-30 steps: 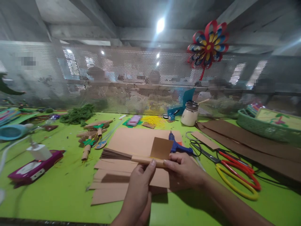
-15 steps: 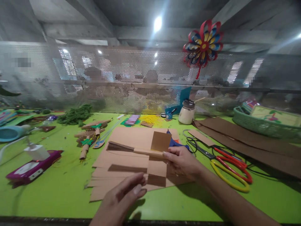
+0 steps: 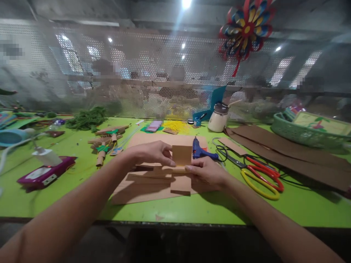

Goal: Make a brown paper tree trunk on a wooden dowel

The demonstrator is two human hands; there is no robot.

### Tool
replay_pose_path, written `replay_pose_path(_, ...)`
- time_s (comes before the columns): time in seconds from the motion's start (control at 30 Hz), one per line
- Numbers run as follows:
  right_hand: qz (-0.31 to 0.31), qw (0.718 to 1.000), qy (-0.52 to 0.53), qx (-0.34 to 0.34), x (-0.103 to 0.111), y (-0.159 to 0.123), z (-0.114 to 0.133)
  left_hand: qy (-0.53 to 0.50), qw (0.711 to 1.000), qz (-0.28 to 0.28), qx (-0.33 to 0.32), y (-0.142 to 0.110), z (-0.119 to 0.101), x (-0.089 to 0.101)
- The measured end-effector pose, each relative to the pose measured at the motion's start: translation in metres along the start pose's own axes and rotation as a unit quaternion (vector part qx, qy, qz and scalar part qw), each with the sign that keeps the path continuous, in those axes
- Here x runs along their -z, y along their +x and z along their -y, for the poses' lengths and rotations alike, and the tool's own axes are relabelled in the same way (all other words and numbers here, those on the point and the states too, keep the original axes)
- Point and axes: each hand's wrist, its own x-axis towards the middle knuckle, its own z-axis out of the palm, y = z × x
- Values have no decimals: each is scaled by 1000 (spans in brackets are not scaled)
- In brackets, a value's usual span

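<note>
My left hand (image 3: 153, 152) and my right hand (image 3: 207, 171) meet over a stack of tan cardboard sheets (image 3: 142, 190) on the green table. Between them is a small rolled cardboard piece (image 3: 175, 169) with an upright brown flap (image 3: 181, 155). The right hand's fingers are closed on the roll's right end. My left hand's fingers curl over and pinch the roll and the flap's left side. A blue glue gun (image 3: 201, 151) lies just behind the flap.
Red and yellow scissors (image 3: 260, 175) lie to the right, with long brown strips (image 3: 287, 155) and a green basket (image 3: 309, 137) beyond. A white jar (image 3: 218, 118) stands at the back. Finished small cardboard pieces (image 3: 105, 144) and a purple device (image 3: 45, 175) lie left. A mesh screen backs the table.
My left hand let go, dropped toward the table's front edge, then reached forward and took hold of the roll again. The view has tilted down and pulled back.
</note>
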Motion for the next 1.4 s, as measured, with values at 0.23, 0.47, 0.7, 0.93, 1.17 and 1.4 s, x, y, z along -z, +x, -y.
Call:
replay_pose_path(0.23, 5, 1000, -2, 14, -6, 3, 3, -24, 996, 81, 30, 1, 21, -11)
replay_pose_path(0.47, -9, 1000, 3, -13, -4, 6, 0, -65, 994, 78, 38, 9, 19, -15)
replay_pose_path(0.7, -7, 999, 42, 1, 1, 7, 0, -114, 987, 112, -20, 14, 19, -20)
replay_pose_path(0.93, 5, 1000, 19, 22, 3, 5, 4, -206, 968, 147, -12, 9, 16, -23)
replay_pose_path(1.17, 64, 997, 36, -21, 4, 2, 9, -178, 977, 114, 29, 7, 24, -31)
replay_pose_path(1.4, 77, 996, 32, -18, -1, 2, 6, -203, 975, 85, 9, 6, 29, -42)
